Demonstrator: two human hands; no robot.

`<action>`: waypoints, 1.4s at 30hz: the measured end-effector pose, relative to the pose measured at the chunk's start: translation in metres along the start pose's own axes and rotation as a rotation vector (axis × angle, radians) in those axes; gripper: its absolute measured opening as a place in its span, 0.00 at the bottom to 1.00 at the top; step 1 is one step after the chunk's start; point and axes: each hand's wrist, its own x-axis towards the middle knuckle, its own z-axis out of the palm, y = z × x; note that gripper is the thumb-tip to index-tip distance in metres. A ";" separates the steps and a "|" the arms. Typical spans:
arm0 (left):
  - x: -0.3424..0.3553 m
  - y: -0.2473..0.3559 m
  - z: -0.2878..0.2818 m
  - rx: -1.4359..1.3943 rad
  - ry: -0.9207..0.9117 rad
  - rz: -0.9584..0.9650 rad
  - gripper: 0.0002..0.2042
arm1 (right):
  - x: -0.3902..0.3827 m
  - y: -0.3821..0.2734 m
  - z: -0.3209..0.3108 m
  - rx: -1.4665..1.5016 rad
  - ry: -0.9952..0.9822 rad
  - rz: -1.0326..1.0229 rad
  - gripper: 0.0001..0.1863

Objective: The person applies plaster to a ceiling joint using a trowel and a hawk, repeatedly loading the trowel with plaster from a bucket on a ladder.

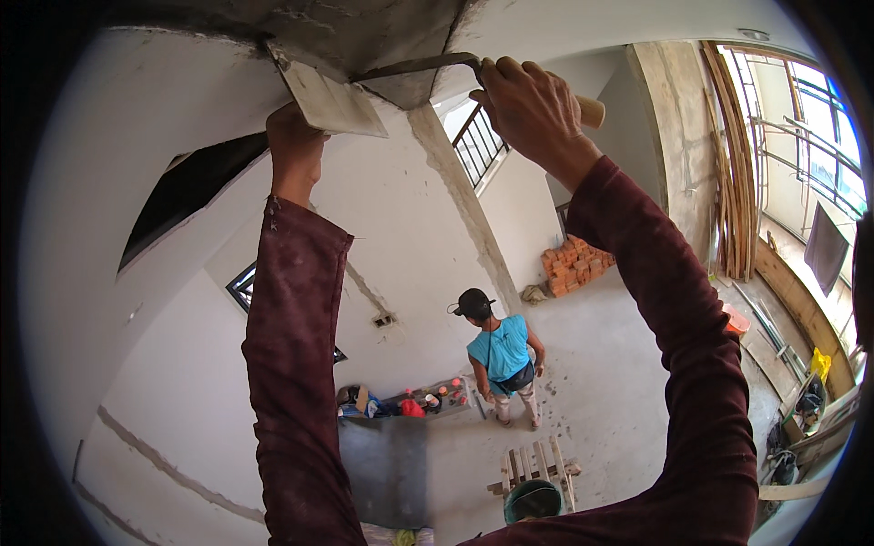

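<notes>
Both my arms reach up in dark red sleeves toward a grey, rough-plastered patch point(364, 32) where the ceiling meets the wall. My left hand point(293, 156) is closed under a flat rectangular plastering plate point(330, 98), tilted just below that patch; its handle is hidden. In my right hand point(533, 109) is a trowel point(414, 65), gripped by its pale wooden handle. Seen nearly edge-on, the trowel's thin blade points left, its tip close to the plate's right corner. Whether the tip touches the plate or the grey surface I cannot tell.
Far below, a person in a blue top point(505, 355) stands on the floor. Under me are a green bucket point(533, 500) and a wooden slatted stand point(539, 464). Bricks point(575, 266) lie stacked by the wall. Long planks point(728, 173) lean near the right-hand windows.
</notes>
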 end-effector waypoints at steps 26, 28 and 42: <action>0.009 -0.030 -0.029 0.185 -0.097 -0.055 0.14 | 0.024 -0.019 -0.057 -0.174 -0.024 -0.088 0.13; 0.009 -0.029 -0.019 0.141 -0.095 -0.050 0.14 | 0.026 -0.015 -0.077 -0.158 -0.032 -0.072 0.13; 0.005 -0.020 0.025 0.086 -0.090 -0.007 0.12 | 0.025 0.016 -0.222 0.019 0.000 -0.149 0.11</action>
